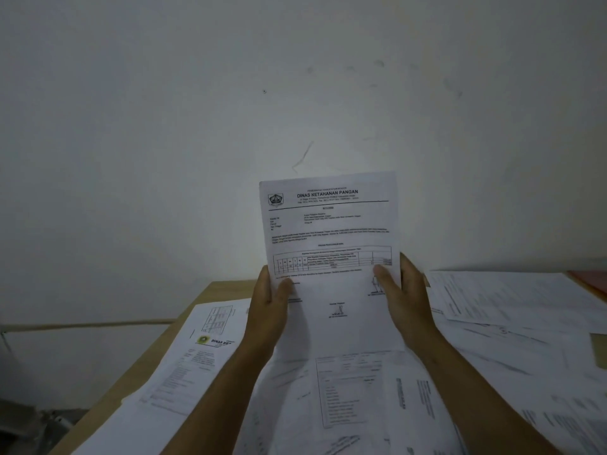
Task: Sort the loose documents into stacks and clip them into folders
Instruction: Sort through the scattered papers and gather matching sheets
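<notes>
Head view: you hold one sheet upright before the wall, above the desk. Left hand pinches its lower left edge, thumb on the printed face; right hand pinches the lower right edge the same way. Both grips are clamped on the sheet. Loose papers cover the desk below, overlapping; another pile lies far right. The sheet looks light, limp, easily creased. Holding both side edges low seems right; the top may flop.
</notes>
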